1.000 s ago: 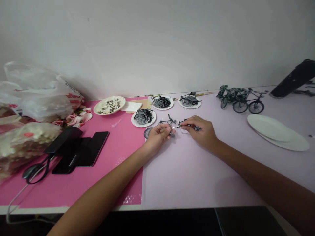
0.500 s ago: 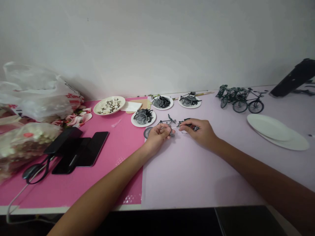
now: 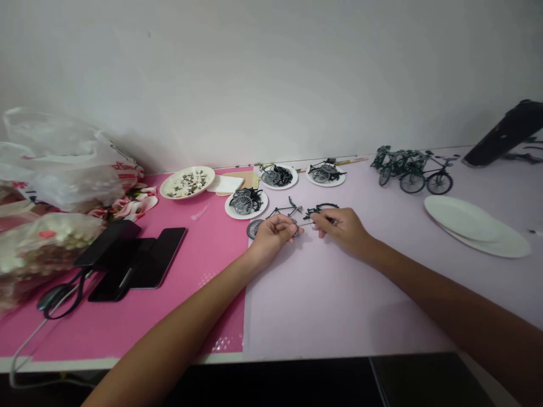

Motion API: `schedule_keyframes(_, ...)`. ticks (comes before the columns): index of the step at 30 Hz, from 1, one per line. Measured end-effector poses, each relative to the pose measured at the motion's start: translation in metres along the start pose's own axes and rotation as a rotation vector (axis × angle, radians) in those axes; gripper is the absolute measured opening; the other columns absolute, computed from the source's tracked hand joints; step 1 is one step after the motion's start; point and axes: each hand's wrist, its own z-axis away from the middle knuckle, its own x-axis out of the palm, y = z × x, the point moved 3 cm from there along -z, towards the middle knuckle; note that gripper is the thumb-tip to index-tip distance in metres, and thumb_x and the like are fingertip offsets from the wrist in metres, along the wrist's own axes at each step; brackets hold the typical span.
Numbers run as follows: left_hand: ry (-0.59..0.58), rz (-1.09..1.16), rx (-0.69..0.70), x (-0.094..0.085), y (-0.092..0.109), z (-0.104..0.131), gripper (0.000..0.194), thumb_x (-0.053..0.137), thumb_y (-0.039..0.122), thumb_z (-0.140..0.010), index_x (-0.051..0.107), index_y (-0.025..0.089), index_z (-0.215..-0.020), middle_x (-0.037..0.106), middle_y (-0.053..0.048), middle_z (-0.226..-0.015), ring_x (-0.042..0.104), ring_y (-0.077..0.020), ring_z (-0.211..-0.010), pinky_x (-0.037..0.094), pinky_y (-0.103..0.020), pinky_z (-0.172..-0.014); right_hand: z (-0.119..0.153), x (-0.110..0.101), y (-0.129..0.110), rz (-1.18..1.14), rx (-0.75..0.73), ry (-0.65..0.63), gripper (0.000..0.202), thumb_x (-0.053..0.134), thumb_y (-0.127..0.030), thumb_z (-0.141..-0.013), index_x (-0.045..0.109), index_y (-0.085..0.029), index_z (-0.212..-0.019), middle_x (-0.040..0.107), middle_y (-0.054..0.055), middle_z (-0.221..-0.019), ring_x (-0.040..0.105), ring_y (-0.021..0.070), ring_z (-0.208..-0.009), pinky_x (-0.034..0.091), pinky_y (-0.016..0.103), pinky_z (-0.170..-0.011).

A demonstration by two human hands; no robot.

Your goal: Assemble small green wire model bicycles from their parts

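My left hand (image 3: 274, 234) pinches a small dark part, partly hidden by the fingers. A thin metal screwdriver shaft (image 3: 305, 224) points at that part from the right, its dark handle inside my closed right hand (image 3: 335, 226). Just behind my left hand lies a miniature bicycle frame (image 3: 285, 210) with a spoked wheel (image 3: 253, 228) at its left. A dark green bicycle piece (image 3: 324, 207) shows behind my right fingers. White plates with grey wheels (image 3: 244, 202) and black parts (image 3: 278, 176) stand behind my hands, with a third plate of parts (image 3: 326, 173) to their right.
Several assembled miniature bicycles (image 3: 413, 172) stand at back right, near stacked white plates (image 3: 475, 226) and a black cylindrical object (image 3: 503, 135). A bowl of small pieces (image 3: 186, 183), plastic bags (image 3: 63, 164), phones (image 3: 159, 257) and a black box (image 3: 108, 243) are left.
My right hand has shifted slightly left and turned a little, showing more of the green piece behind it. My left hand still holds the small part.
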Motion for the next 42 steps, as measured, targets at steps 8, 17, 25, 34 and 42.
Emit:
schedule_keyframes(8,-0.007,0.002,-0.014,0.0000,-0.0001,-0.0007,0.055,0.097,0.053,-0.063,0.062,0.016,-0.083,0.076,-0.006,-0.080,0.057,-0.0092,-0.060,0.042,-0.024,-0.063,0.0043,0.0030,-0.0012,0.021,0.032,-0.123,0.043,0.049,-0.048,-0.107,0.058,-0.022,-0.074,0.063,-0.001,-0.065,0.059,0.0158,-0.060,0.044,0.029,-0.058)
schedule_keyframes(17,0.004,0.065,-0.037,-0.0004,0.0005,-0.0007,0.056,0.099,0.050,-0.060,0.060,0.017,-0.082,0.075,-0.005,-0.080,0.064,-0.0121,-0.071,0.044,-0.022,-0.064,0.0057,0.0048,0.0077,-0.103,0.129,-0.201,0.019,0.057,-0.044,-0.103,0.053,-0.025,-0.101,0.071,0.002,-0.093,0.064,0.0180,-0.078,0.049,0.031,-0.066)
schedule_keyframes(25,0.023,0.073,-0.040,-0.0034,-0.0016,-0.0026,0.056,0.101,0.050,-0.057,0.062,0.016,-0.079,0.073,-0.002,-0.078,0.059,-0.0087,-0.063,0.044,-0.022,-0.063,0.0042,0.0057,0.0059,-0.211,0.232,-0.231,0.021,0.061,-0.045,-0.102,0.052,-0.025,-0.099,0.071,0.001,-0.088,0.062,0.0167,-0.074,0.046,0.030,-0.066)
schedule_keyframes(34,0.003,0.059,-0.008,-0.0030,-0.0014,-0.0026,0.056,0.099,0.051,-0.060,0.060,0.016,-0.079,0.072,-0.001,-0.076,0.055,-0.0071,-0.059,0.042,-0.022,-0.062,0.0047,0.0062,0.0079,-0.257,0.238,-0.253,0.028,0.059,-0.052,-0.103,0.052,-0.025,-0.098,0.066,-0.002,-0.078,0.057,0.0155,-0.067,0.042,0.030,-0.062)
schedule_keyframes(42,-0.043,-0.006,0.041,-0.0056,-0.0052,-0.0042,0.052,0.095,0.051,-0.067,0.059,0.016,-0.081,0.072,-0.004,-0.080,0.057,-0.0091,-0.061,0.043,-0.023,-0.061,0.0047,0.0082,0.0049,-0.190,0.179,-0.224,0.046,0.051,-0.059,-0.105,0.048,-0.024,-0.076,0.060,-0.001,-0.065,0.061,0.0178,-0.068,0.045,0.033,-0.067)
